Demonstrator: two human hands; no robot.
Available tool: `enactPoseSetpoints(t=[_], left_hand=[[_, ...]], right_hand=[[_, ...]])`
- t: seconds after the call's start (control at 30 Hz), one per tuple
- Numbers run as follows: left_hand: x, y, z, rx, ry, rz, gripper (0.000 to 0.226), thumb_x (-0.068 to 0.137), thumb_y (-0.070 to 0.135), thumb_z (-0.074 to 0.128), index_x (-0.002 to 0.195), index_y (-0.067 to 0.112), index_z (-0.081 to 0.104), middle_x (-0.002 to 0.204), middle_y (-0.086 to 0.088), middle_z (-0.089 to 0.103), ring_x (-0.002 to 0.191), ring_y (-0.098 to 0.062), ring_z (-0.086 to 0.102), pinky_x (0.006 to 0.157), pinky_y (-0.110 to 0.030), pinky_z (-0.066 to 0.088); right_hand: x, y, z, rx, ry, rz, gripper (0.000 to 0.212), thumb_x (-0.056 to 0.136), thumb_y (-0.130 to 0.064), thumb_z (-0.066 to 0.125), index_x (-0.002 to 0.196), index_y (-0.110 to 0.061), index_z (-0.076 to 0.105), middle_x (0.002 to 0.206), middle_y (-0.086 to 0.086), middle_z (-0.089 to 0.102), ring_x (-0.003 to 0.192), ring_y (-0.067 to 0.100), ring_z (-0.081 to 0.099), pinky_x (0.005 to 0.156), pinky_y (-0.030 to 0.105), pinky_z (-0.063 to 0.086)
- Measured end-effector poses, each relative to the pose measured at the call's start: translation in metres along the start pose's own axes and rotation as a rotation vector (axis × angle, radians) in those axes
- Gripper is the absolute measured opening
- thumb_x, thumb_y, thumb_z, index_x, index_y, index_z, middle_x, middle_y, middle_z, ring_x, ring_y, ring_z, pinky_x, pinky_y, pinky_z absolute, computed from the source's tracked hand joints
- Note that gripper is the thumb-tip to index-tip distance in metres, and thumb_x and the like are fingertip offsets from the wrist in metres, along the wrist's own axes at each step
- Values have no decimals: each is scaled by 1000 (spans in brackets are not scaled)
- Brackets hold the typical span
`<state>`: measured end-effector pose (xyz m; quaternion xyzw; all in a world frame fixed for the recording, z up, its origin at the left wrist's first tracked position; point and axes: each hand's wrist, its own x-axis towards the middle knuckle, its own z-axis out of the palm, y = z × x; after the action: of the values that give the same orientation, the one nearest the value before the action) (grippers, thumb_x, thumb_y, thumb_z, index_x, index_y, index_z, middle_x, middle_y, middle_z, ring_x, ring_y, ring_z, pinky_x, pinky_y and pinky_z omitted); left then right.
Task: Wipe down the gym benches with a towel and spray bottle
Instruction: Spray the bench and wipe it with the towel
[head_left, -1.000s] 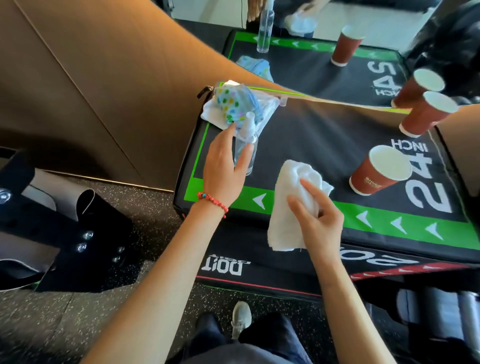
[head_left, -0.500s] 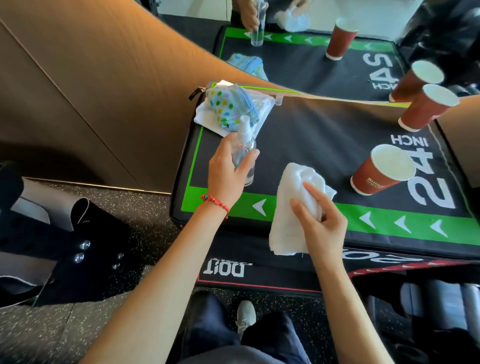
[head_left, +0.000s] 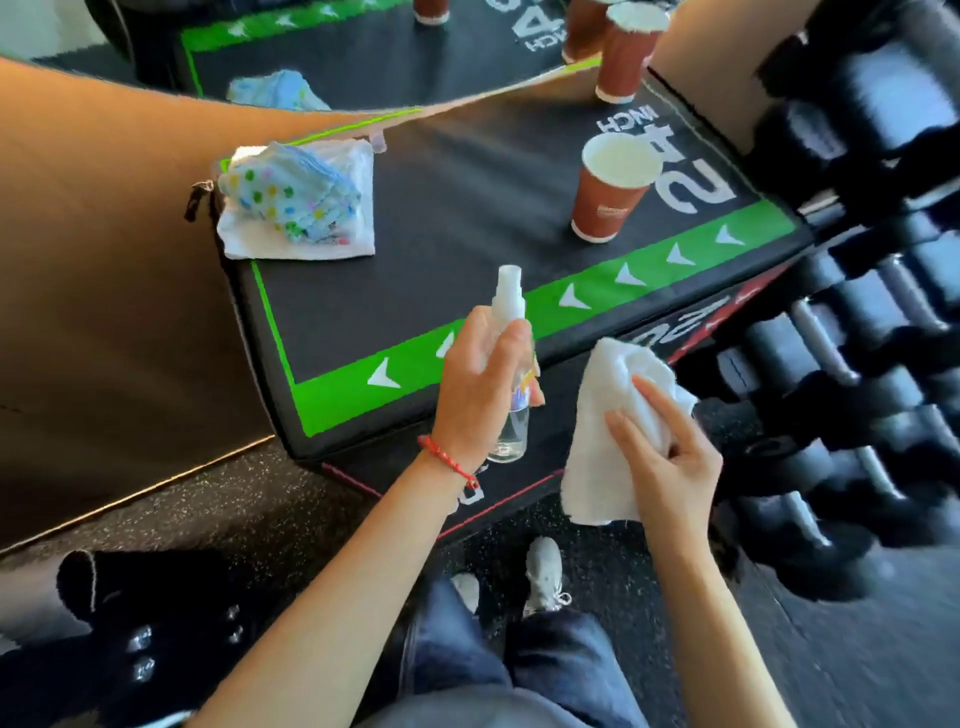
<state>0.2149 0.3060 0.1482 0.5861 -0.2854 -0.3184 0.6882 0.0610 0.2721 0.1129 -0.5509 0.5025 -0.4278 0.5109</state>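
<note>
Spray bottle (head_left: 511, 364) now lifted off the surface (head_left: 441, 218) in your left hand (head_left: 480, 387) grip; right hand (head_left: 670, 457) clutches the towel (head_left: 602, 441).

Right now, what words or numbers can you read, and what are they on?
"24 INCH": white print on top of the black box, upside down from here.
Print on the box's front side: partly hidden, unreadable.
Logo on the nearest paper cup: too small and blurred.
Spray bottle label: unreadable.

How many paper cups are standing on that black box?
2: one paper cup beside the 24 print, another at the box's far edge by the mirror. Those in the mirror are reflections.
</note>
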Motion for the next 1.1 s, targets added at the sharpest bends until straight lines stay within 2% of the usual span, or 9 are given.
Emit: enactPoseSetpoints(t=[0.1, 0.2, 0.33, 0.5, 0.6, 0.73, 0.83, 1.0, 1.1], left_hand=[[-18, -10, 28, -14, -176, -45, 21, 84, 23, 45, 76, 4, 43, 57, -25, 47, 41, -21, 47, 44, -23, 41], [-38, -18, 60, -6, -350, -77, 23, 83, 24, 47, 74, 3, 44, 53, -32, 44, 39, -18, 48, 45, -21, 42], [-69, -28, 109, -14, -575, -127, 34, 71, 37, 50, 72, 3, 46, 50, -16, 50, 38, -16, 51, 44, -20, 42], [-121, -46, 181, -33, -823, -242, 22, 65, 30, 56, 68, 8, 54, 54, -9, 56, 40, -22, 49, 45, -26, 42], [-165, -57, 230, -27, -957, -273, 21, 65, 28, 58, 70, 8, 56, 55, -5, 57, 41, -19, 51, 46, -24, 43], [-225, -70, 292, -8, -1146, -359, 16, 77, 21, 58, 73, 6, 52, 52, 2, 58, 41, -14, 53, 46, -23, 45], [-267, -77, 332, 7, -1218, -401, 29, 86, 31, 59, 72, 7, 51, 53, 0, 58, 42, -14, 54, 46, -22, 46], [-322, -83, 386, 53, -1314, -511, 41, 71, 51, 54, 65, 11, 52, 51, -4, 55, 41, -19, 53, 45, -23, 42], [-344, -89, 415, 120, -1395, -550, 51, 69, 59, 51, 60, 9, 52, 46, -7, 53, 39, -22, 51, 46, -25, 40]], right_hand=[[-24, 7, -36, -3, 126, 32, 34, 77, -10, 73, 101, -33, 66, 83, -27, 67, 78, -15, 58, 66, 1, 42], [-42, 14, -74, -17, 267, 61, 34, 77, -11, 73, 107, -26, 66, 97, -22, 65, 85, -14, 58, 74, 4, 44], [-65, 22, -132, -26, 473, 86, 34, 77, -12, 73, 105, -31, 66, 93, -28, 64, 86, -14, 57, 77, 7, 47], [-98, 32, -210, -23, 643, 113, 35, 77, -16, 74, 106, -33, 65, 96, -27, 64, 94, -4, 59, 84, 21, 47], [-124, 40, -266, -23, 732, 114, 35, 76, -15, 74, 101, -37, 64, 93, -31, 63, 89, -12, 58, 81, 14, 48], [-160, 51, -340, 2, 862, 103, 38, 75, -14, 75, 98, -42, 63, 95, -32, 62, 94, -17, 55, 77, 2, 42], [-188, 60, -384, -3, 960, 125, 36, 75, -17, 75, 101, -40, 63, 97, -32, 62, 96, -15, 56, 79, 3, 43], [-226, 74, -430, -21, 1129, 161, 36, 76, -17, 74, 105, -34, 63, 102, -29, 61, 98, -15, 55, 80, 0, 40], [-237, 82, -446, -17, 1227, 194, 35, 76, -16, 74, 103, -36, 62, 101, -30, 60, 97, -18, 54, 78, -2, 38]])
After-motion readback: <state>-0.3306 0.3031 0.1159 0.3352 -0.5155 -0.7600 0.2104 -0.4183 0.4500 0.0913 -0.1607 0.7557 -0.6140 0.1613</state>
